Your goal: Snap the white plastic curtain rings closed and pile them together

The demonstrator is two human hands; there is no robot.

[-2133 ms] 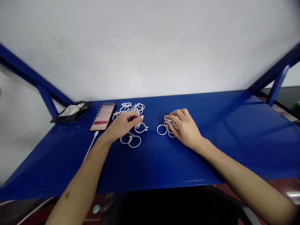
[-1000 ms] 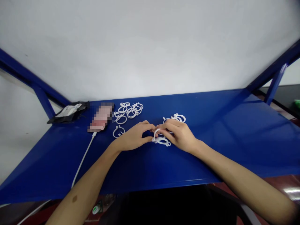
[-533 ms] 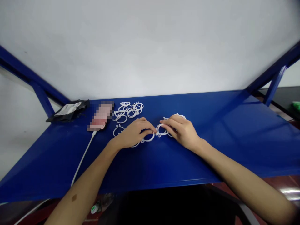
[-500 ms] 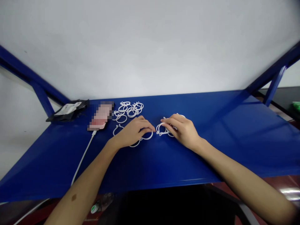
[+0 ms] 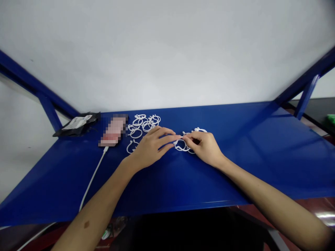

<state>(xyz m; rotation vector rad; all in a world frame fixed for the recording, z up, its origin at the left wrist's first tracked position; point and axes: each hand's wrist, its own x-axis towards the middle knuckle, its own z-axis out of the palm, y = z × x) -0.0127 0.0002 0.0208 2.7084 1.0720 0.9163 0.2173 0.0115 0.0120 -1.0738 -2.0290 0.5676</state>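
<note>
My left hand reaches rightward with its fingers stretched and apart, the fingertips at the edge of a white plastic ring. My right hand pinches at the top of that ring between thumb and forefinger. The ring lies low over the blue table, and small knobs show on it. More white rings lie partly hidden under and behind my right hand. To the left, a group of similar rings is spread out, and one single ring is partly covered by my left hand.
A blurred-out phone lies at the left with a white cable running off the front edge. Behind it is a black plastic bag with a white label. Blue frame posts rise at the sides, before a pale wall.
My left hand has moved right and its fingers have straightened, reaching the ring at my right hand. The rings that showed under my left hand are now hidden from view.
</note>
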